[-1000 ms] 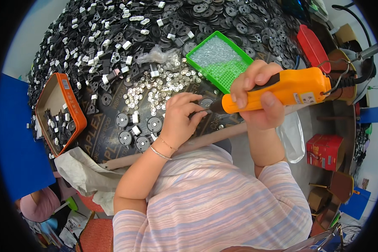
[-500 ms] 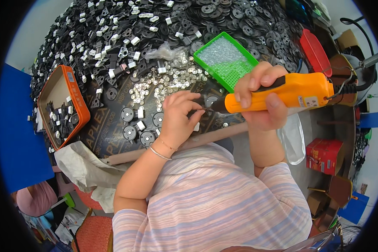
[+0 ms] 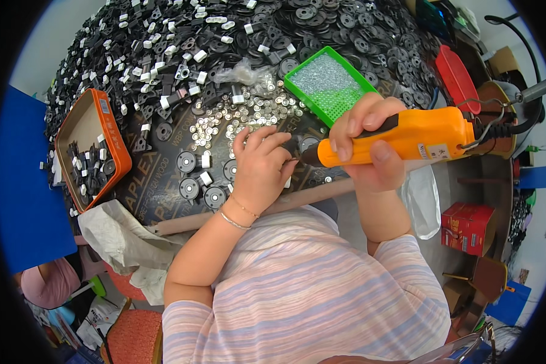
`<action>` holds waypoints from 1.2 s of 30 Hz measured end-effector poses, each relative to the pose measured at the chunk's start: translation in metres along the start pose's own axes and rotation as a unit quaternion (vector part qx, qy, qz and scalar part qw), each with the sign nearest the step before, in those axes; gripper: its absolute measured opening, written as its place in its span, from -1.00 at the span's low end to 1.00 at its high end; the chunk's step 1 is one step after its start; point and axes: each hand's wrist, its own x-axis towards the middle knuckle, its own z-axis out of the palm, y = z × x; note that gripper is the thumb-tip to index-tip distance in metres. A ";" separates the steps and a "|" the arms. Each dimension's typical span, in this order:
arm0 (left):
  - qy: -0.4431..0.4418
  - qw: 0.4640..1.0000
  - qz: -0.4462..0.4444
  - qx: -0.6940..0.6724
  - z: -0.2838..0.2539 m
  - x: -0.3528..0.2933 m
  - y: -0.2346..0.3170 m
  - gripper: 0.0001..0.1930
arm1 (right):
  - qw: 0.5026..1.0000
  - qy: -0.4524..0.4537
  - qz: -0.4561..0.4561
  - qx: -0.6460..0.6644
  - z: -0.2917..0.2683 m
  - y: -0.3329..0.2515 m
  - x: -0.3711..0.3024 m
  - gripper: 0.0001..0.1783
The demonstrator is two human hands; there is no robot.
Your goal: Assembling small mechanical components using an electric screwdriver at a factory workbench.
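Note:
My right hand [image 3: 370, 136] is wrapped round an orange electric screwdriver [image 3: 415, 136] with a black grip strip and a cord leaving its rear end. The dark nose of the tool points left, right beside the fingertips of my left hand [image 3: 262, 161]. My left hand is closed in a pinch on a small black plastic part [image 3: 292, 145], mostly hidden by the fingers. Several black wheel assemblies [image 3: 188, 188] with white tabs lie left of that hand. Beyond it spreads a heap of small silvery metal pieces [image 3: 242, 118].
A green tray [image 3: 312, 97] of small silvery screws stands beyond my right hand. Black wheels [image 3: 346, 30] and black-and-white parts [image 3: 145, 54] pile up behind. An orange-rimmed box [image 3: 122, 159] stands left, a red tray [image 3: 458, 79] far right. A pale rail [image 3: 309, 197] edges the table.
The screwdriver and my right hand have shifted slightly left, bringing the tool's nose closer to my left fingertips. My left hand keeps its pinch.

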 end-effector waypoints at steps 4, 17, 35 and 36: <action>0.003 1.000 0.001 0.018 -0.001 -0.002 0.001 -0.87 | 1.000 -0.002 -0.003 -0.004 0.000 0.001 -0.001 -0.74; -0.194 0.979 -0.066 0.007 -0.045 -0.007 -0.016 -0.33 | 0.999 -0.014 -0.002 -0.046 -0.002 0.003 -0.003 -0.74; -0.247 0.967 -0.040 0.050 -0.031 -0.003 -0.024 -0.45 | 0.997 -0.031 0.041 -0.058 0.004 0.007 -0.008 -0.72; -0.243 0.968 -0.043 0.048 -0.027 -0.002 -0.022 -0.44 | 0.997 -0.032 0.042 -0.057 0.005 0.008 -0.008 -0.72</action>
